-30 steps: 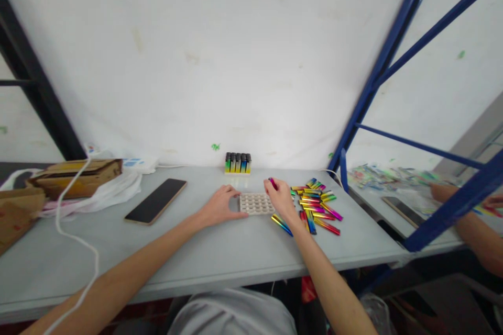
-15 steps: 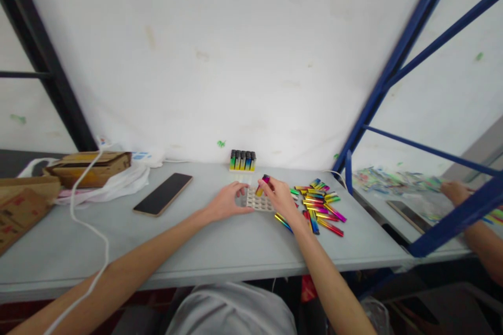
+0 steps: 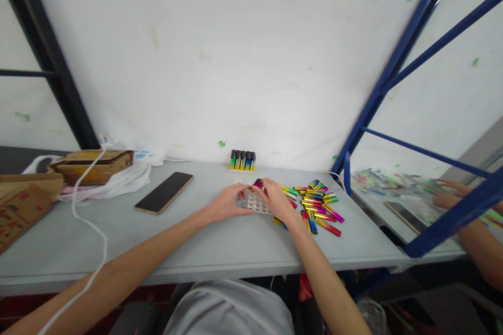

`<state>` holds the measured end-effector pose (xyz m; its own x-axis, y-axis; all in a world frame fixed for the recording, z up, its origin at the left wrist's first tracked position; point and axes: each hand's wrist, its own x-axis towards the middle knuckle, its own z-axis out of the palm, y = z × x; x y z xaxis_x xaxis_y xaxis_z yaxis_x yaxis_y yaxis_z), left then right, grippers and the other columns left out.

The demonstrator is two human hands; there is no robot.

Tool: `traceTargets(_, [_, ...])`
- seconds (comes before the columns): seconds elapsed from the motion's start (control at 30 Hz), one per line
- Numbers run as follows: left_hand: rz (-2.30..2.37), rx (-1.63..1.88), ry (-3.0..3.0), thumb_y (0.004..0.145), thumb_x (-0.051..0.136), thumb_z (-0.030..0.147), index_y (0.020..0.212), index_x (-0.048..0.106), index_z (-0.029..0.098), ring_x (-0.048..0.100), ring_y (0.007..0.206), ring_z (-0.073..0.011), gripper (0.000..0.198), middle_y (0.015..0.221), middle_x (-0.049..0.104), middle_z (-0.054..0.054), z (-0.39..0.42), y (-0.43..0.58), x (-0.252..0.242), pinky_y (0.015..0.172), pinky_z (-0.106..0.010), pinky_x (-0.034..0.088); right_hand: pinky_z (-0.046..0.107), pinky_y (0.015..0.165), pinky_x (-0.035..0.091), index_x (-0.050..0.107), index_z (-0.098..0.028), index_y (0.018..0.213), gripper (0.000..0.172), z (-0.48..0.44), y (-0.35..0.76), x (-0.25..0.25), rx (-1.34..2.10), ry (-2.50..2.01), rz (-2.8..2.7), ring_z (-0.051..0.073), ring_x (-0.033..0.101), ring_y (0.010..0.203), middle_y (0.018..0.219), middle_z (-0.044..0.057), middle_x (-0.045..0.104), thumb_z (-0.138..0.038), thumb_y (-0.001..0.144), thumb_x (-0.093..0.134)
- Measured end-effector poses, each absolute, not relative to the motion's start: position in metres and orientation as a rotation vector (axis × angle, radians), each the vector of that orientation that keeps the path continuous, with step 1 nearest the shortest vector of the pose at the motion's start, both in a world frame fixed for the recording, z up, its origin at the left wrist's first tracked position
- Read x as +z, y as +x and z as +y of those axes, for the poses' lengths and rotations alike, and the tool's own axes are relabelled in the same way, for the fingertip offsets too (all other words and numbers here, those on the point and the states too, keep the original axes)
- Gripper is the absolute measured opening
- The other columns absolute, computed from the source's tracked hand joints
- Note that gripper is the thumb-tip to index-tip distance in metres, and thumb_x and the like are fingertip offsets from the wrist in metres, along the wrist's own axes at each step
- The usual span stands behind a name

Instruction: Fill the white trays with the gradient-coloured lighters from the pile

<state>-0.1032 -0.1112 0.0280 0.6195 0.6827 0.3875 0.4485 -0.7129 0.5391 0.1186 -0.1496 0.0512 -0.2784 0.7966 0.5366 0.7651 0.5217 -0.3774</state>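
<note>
A small white tray with round holes (image 3: 257, 204) lies on the grey table (image 3: 220, 241). My left hand (image 3: 226, 202) rests on the tray's left edge with its fingers curled against it. My right hand (image 3: 274, 198) pinches a pink and dark lighter (image 3: 258, 184) over the tray's far edge. A heap of several rainbow-coloured lighters (image 3: 316, 204) lies just to the right of my right hand. A yellow-based holder with a row of upright lighters (image 3: 242, 160) stands against the wall behind.
A dark phone (image 3: 164, 192) lies to the left. Cardboard boxes (image 3: 92, 166), a white plastic bag (image 3: 118, 180) and a white cable (image 3: 88, 220) sit at far left. A blue metal frame (image 3: 377, 94) divides off the right-hand table, where another person's hands (image 3: 448, 196) are among lighters.
My right hand has carried the lighter left from beside the heap to the tray's far edge. My left hand has stayed at the tray. The view shifted slightly.
</note>
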Motion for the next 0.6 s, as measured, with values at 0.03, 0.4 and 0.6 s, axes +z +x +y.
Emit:
traceTargets(0.03, [0.896, 0.818, 2.462, 0.077, 0.086, 0.062, 0.138, 0.064, 0.021, 0.066, 0.089, -0.0247, 0.076, 0.1, 0.071, -0.003, -0.111, -0.103, 0.028, 0.088, -0.039, 0.054, 0.034, 0.087, 0.05, 0.067, -0.019, 0.097, 0.027, -0.149, 0.119, 0.05, 0.033, -1.287, -2.08, 0.024, 0.065, 0.092, 0.099, 0.01, 0.071, -0.04, 0.109, 0.056])
traceTargets(0.4, [1.081, 0.742, 2.551, 0.078, 0.075, 0.071, 0.112, 0.075, 0.02, 0.065, 0.085, -0.0266, 0.061, 0.089, 0.067, -0.004, -0.096, -0.115, 0.03, 0.081, -0.036, 0.05, 0.032, 0.086, 0.052, 0.078, -0.018, 0.099, 0.009, -0.164, 0.184, 0.093, 0.313, -1.537, -2.23, 0.021, 0.071, 0.088, 0.096, 0.008, 0.08, -0.02, 0.097, 0.07])
traceTargets(0.6, [1.06, 0.705, 2.59, 0.079, 0.072, 0.073, 0.109, 0.077, 0.019, 0.063, 0.085, -0.0278, 0.062, 0.088, 0.066, -0.005, -0.092, -0.12, 0.034, 0.082, -0.037, 0.049, 0.028, 0.063, 0.047, 0.079, -0.018, 0.071, 0.009, -0.188, 0.204, 0.109, 0.559, -1.962, -2.248, 0.021, 0.069, 0.068, 0.071, 0.006, 0.077, -0.023, 0.079, 0.083])
